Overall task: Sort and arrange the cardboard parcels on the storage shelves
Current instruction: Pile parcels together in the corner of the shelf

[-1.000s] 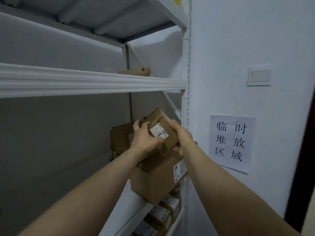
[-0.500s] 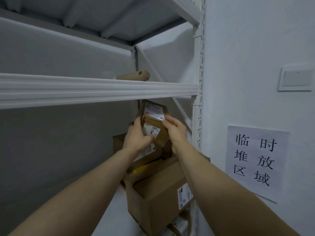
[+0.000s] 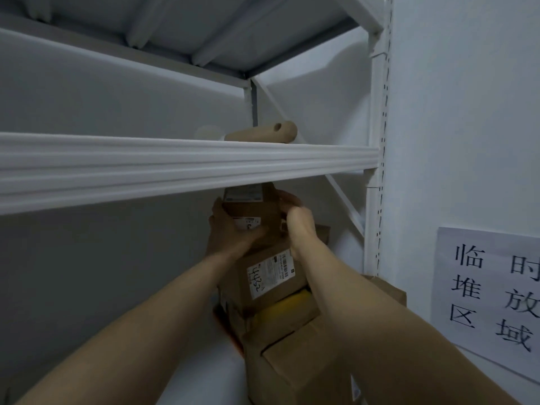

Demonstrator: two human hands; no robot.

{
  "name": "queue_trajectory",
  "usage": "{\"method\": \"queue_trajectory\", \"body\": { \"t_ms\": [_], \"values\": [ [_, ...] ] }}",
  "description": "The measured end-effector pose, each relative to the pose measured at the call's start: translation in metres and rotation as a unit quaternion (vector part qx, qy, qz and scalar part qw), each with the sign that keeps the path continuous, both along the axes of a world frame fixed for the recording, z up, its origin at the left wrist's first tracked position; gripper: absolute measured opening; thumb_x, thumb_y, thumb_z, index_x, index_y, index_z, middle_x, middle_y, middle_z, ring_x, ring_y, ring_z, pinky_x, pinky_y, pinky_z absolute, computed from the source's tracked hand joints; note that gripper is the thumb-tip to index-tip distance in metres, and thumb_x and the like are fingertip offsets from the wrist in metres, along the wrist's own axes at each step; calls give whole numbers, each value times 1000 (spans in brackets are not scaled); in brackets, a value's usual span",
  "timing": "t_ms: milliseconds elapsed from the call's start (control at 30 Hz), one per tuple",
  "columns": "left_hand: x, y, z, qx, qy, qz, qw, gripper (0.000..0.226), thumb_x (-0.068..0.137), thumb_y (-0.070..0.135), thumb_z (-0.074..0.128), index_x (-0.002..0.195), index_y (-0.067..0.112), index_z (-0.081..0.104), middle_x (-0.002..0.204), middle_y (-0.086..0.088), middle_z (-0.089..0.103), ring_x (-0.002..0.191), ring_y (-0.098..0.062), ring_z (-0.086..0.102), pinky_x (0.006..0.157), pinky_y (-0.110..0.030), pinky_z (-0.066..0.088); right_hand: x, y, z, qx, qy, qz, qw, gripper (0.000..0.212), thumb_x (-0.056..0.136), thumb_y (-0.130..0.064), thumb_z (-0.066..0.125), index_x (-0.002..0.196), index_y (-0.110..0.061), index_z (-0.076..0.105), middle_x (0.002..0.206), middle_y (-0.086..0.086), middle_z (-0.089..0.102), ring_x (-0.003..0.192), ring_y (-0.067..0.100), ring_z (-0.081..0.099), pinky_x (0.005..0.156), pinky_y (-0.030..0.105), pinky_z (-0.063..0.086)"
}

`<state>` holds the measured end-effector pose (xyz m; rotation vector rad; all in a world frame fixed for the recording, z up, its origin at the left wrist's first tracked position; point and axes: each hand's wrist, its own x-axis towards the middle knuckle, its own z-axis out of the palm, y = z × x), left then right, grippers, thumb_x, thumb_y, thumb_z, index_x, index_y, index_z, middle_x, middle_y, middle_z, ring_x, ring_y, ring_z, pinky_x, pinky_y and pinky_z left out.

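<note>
Lost the top edge of the small parcel point(image 3: 251, 211) behind the white shelf beam point(image 3: 175, 165). Could not read its two printed labels, the lower one half covered by a thumb. Saw only part of the larger box point(image 3: 268, 276) below it, crossed by both forearms, and only part of the bottom box point(image 3: 292, 366), cut off at the frame's lower edge. Made out handwritten digits on the larger box's white label, though not surely. Found the paper sign point(image 3: 493, 290) on the right wall cropped at the frame edge.

Noted plain brown cardboard on all three parcels, square-cornered. Noted a strip of yellow point(image 3: 289, 302) showing between the lower two, ribbed white-painted metal on the beam, a perforated upright point(image 3: 377, 171), and a tan cylinder point(image 3: 263, 133) with a small hole lying on the shelf above.

Held the small parcel upright just under the beam, above the stacked boxes at the shelf's right end. Wrapped the left hand point(image 3: 230, 232) round its left side, fingers curled, thumb across the front. Clasped its right side with the right hand point(image 3: 298, 220), fingers curled over the edge.
</note>
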<state>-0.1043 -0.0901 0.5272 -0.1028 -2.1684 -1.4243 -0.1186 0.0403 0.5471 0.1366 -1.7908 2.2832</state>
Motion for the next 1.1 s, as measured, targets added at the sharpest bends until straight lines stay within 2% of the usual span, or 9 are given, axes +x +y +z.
{"method": "queue_trajectory", "body": {
  "t_ms": [100, 167, 267, 367, 433, 567, 767, 1000, 1100],
  "values": [
    [-8, -10, -1, 19, -17, -2, 1000, 143, 55, 32, 92, 150, 18, -15, 151, -10, 16, 140, -25, 21, 109, -31, 25, -7, -14, -3, -22, -12, 31, 999, 33, 100, -21, 46, 128, -13, 59, 115, 9, 64, 82, 9, 59, 65, 26, 50],
    [-11, -14, -2, 17, -27, 10, 999, 152, 42, 40, 91, 149, 19, -16, 147, -11, 13, 139, -27, 18, 110, -34, 27, -12, -22, -3, -26, -29, 52, 998, 34, 101, -24, 45, 130, -11, 58, 121, 10, 63, 85, 11, 61, 67, 27, 53],
    [-16, -17, -4, 22, -25, 51, 998, 145, 39, 49, 82, 150, 18, -6, 143, -13, 14, 137, -28, 18, 111, -34, 27, -19, -35, -5, -27, -39, 76, 996, 34, 102, -24, 45, 130, -11, 58, 117, 8, 65, 96, 19, 64, 80, 32, 54],
    [-20, -18, -4, 56, -1, 102, 993, 133, 28, 62, 54, 146, 15, 14, 141, -14, 17, 132, -31, 22, 111, -39, 30, -22, -47, -10, -11, -16, 85, 996, 32, 100, -22, 47, 128, -13, 60, 108, 6, 66, 83, 12, 62, 71, 27, 52],
    [-28, -20, -3, 78, -8, 137, 987, 122, 38, 57, 60, 144, 13, 19, 141, -15, 19, 132, -33, 23, 111, -44, 30, -24, -50, -11, 9, -14, 94, 995, 31, 100, -22, 49, 126, -11, 62, 115, 9, 66, 87, 13, 63, 67, 23, 51],
    [-56, -44, 3, 81, -50, 199, 975, 120, 56, 44, 83, 148, 17, 12, 148, -15, 15, 135, -34, 23, 111, -52, 28, -34, -45, -17, 233, 3, 40, 972, 35, 99, -13, 48, 132, -9, 56, 137, 9, 55, 125, 23, 50, 92, 19, 39],
    [-74, -76, 1, 96, -109, 255, 956, 118, 70, 43, 80, 151, 10, 1, 156, -18, 2, 144, -32, 3, 116, -49, 8, -48, -32, -39, 491, -38, -24, 870, 34, 98, -36, 44, 104, -12, 67, 102, 6, 66, 96, 23, 62, 87, 34, 52],
    [-87, -81, -8, 82, -167, 224, 957, 117, 68, 46, 80, 151, 12, 4, 151, -20, 10, 138, -36, 17, 110, -54, 26, -58, -28, -44, 539, -49, -80, 837, 33, 97, -30, 42, 108, -9, 64, 104, 9, 65, 96, 24, 62, 81, 34, 54],
    [-92, -87, -9, 67, -174, 199, 962, 114, 73, 45, 77, 150, 8, 3, 151, -21, 14, 136, -35, 21, 109, -50, 29, -65, -26, -49, 527, -45, -85, 844, 26, 96, -33, 46, 83, -13, 59, 90, 7, 62, 86, 22, 62, 62, 28, 47]
  ]
}}
